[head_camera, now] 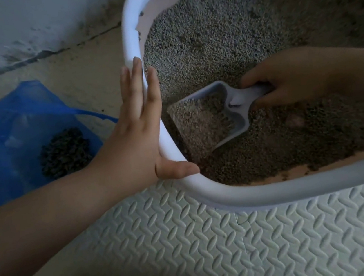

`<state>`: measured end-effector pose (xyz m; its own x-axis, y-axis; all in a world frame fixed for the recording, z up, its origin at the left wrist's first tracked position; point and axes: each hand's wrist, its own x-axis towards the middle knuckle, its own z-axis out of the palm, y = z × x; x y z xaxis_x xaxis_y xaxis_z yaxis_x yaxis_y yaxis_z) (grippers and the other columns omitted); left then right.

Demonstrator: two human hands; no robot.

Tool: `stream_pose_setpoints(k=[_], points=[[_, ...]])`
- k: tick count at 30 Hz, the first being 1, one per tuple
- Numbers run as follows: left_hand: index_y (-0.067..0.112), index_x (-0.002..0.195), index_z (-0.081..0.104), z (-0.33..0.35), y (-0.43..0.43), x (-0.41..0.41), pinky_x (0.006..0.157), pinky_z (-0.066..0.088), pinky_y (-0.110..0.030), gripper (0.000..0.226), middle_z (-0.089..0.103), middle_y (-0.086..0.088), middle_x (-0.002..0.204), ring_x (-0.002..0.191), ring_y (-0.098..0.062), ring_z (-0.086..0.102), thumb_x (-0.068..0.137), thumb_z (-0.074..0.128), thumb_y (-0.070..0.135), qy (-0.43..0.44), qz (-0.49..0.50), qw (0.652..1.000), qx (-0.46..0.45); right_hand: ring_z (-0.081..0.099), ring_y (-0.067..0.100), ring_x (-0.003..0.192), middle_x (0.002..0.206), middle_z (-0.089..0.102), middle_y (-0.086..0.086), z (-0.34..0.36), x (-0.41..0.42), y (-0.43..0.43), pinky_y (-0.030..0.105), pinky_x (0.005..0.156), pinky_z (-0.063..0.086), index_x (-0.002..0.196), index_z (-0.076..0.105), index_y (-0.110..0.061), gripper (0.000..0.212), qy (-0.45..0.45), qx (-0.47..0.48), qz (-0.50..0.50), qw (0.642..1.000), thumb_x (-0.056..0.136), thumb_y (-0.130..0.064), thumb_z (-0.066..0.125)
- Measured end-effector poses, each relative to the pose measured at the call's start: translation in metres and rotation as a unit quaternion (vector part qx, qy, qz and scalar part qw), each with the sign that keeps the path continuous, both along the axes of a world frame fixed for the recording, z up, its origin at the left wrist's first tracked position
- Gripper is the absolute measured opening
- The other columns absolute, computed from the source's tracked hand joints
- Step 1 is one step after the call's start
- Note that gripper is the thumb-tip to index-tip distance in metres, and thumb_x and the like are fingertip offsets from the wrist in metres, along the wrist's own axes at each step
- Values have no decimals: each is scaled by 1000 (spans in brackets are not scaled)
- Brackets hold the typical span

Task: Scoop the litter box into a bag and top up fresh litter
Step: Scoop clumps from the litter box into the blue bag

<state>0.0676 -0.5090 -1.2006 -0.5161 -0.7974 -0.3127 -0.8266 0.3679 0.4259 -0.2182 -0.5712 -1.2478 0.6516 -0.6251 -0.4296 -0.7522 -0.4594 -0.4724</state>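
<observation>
Smooth plastic scoop [225, 117]; grainy litter [220, 37]; embossed mat [216, 250].

A white litter box [135, 38] of grey litter [219, 33] holds a loaded white scoop [210, 114]; lower left, a blue bag [10, 130] holds dark clumps [65, 153].

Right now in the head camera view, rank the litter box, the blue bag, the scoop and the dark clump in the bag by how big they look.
1. litter box, running past the frame edge
2. blue bag, also cut off at the left
3. scoop
4. dark clump; near the scoop's size, so that order is unsure
</observation>
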Motion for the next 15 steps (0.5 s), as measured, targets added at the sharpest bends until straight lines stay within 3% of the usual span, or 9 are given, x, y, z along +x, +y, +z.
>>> stream_pose_setpoints(k=[7,11,15], points=[[24,138,-36,0,-1,0,103,-14,-30,139,-44,4,145,135,-13,-39,43,34,98,-8,-5,1000,-3,55,15,65,74,59,-4,11,-15,10,38,62,46,97,58,-28,12,-27,-48,-96,994,85,-24,59],[22,140,-34,1,-1,0,107,-9,-35,141,-42,1,148,135,-13,-39,43,32,100,-14,-2,1000,-3,50,4,60,65,52,-8,23,-17,18,33,57,39,75,48,-37,16,-31,-49,-114,992,83,-25,56],[21,141,-33,1,0,-1,108,-9,-35,142,-42,1,148,135,-12,-39,42,32,100,-14,1,1000,-3,49,1,60,66,54,-8,28,-23,23,34,59,41,89,59,-23,6,-5,-65,-97,993,83,-22,59]])
